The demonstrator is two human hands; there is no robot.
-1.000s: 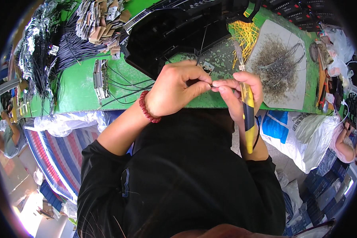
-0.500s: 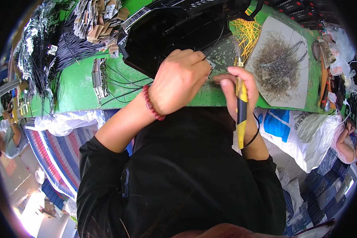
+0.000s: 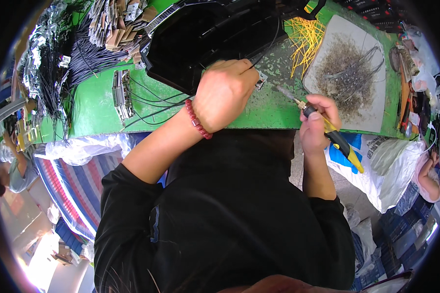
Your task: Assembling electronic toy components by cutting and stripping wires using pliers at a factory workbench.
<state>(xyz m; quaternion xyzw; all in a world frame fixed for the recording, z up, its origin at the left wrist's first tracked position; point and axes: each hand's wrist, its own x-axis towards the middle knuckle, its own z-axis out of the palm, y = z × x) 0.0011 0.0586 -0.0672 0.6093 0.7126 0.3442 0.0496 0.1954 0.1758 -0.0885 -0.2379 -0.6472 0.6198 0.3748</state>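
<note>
My right hand (image 3: 321, 119) grips a yellow-and-black soldering iron (image 3: 340, 142), tilted so that its metal tip points up and left, apart from my left hand. With a beaded bracelet at its wrist, my left hand (image 3: 226, 94) is closed at the near edge of a black plastic housing (image 3: 190, 53). Past its fingers pokes a small circuit board (image 3: 261, 80), which they seem to pinch; the fingertips themselves are hidden. A black wire (image 3: 268, 49) curves from beside that hand up over the housing's right side.
Thin yellow strips (image 3: 305, 41) and a pale slab (image 3: 342, 111) with dark specks and fine wires lie to the right. At left are a small stack of boards (image 3: 123, 97) with black leads, a wire bundle (image 3: 85, 53) and a pile of cardboard-like pieces (image 3: 115, 24).
My right hand has moved right and down, away from my left hand. The soldering iron has swung from upright to slanting, its tip lower. My left hand stays nearly in place.
</note>
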